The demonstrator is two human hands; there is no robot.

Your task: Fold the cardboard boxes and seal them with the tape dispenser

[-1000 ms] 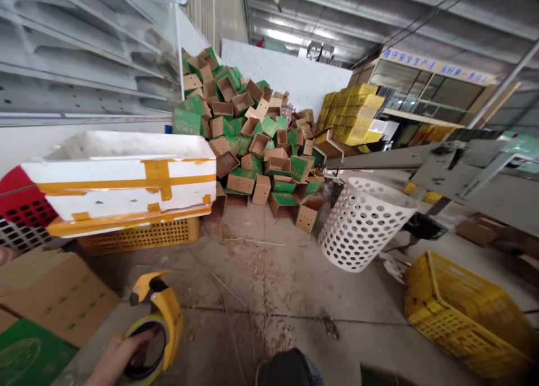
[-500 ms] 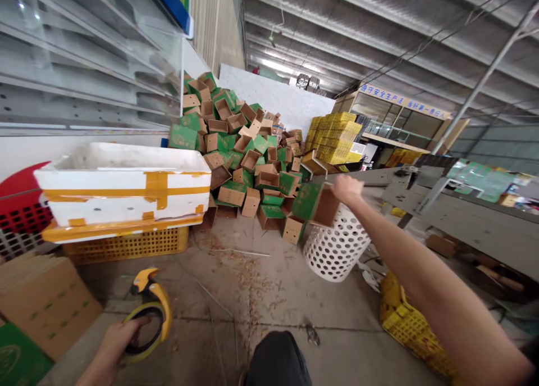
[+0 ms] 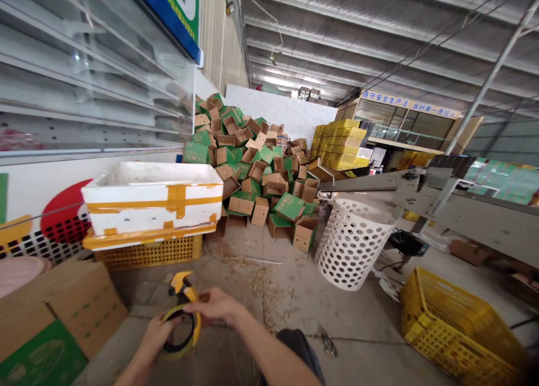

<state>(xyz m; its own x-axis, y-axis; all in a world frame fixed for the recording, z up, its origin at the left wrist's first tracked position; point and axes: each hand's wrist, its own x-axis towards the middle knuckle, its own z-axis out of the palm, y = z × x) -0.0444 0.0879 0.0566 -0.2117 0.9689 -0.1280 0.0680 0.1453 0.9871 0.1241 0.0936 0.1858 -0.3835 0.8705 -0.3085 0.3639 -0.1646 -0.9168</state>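
Observation:
A yellow tape dispenser [image 3: 194, 303] with a roll of tape on it is in front of me at the lower left. My left hand [image 3: 159, 336] is closed around the roll's ring from the left. From the right, my right hand [image 3: 215, 306] reaches the dispenser, its fingers bent against the roll's upper edge beside the yellow frame. Flat folded cartons [image 3: 86, 310] stand in a stack left of my hands. Beyond the hands, small open green and brown cardboard boxes [image 3: 275, 186] lie in a large heap.
A white foam box [image 3: 138, 212] bound with orange tape rests on a yellow crate [image 3: 151, 254] at left. A white perforated basket [image 3: 351, 251] and an empty yellow crate [image 3: 458, 318] stand at right, near a conveyor [image 3: 370, 181].
My right hand has let go of a cardboard box, now on the heap, and come back left to the tape dispenser. The view has shifted slightly.

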